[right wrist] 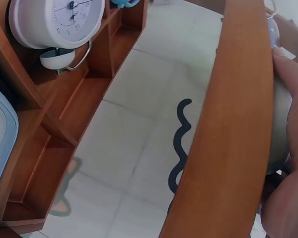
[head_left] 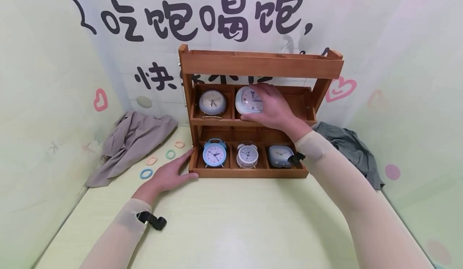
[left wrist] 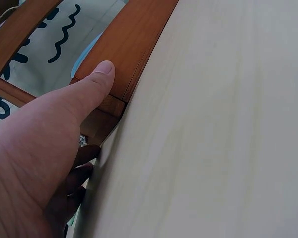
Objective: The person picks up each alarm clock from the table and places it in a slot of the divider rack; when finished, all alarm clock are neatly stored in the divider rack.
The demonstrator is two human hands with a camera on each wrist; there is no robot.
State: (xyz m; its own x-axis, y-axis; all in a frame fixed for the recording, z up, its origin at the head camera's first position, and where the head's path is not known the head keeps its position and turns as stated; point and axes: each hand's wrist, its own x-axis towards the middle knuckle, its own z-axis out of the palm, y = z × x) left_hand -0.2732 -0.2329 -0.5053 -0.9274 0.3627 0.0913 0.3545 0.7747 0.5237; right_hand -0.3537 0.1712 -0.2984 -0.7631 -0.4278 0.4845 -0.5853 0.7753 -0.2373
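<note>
My right hand point(head_left: 273, 106) grips a rounded white and pale-blue alarm clock point(head_left: 248, 100) in the middle compartment of the upper tier of a brown wooden rack point(head_left: 260, 66). Its fingers lie over the clock's top and the thumb is low at the front. In the right wrist view the tier's front board hides most of this clock. Down at the rack's lower left corner, my left hand point(head_left: 170, 176) holds the frame, thumb point(left wrist: 100, 79) on the front board and fingers round the side. A round grey-blue clock point(head_left: 212, 102) occupies the upper left compartment.
The bottom tier holds a blue twin-bell clock point(head_left: 214, 154), a white twin-bell clock point(head_left: 247, 155) and a squarish blue clock point(head_left: 280, 156). Several coloured rings point(head_left: 146, 173) lie left of the rack. A greyish-purple cloth point(head_left: 135, 144) and a dark grey cloth point(head_left: 347, 148) flank it.
</note>
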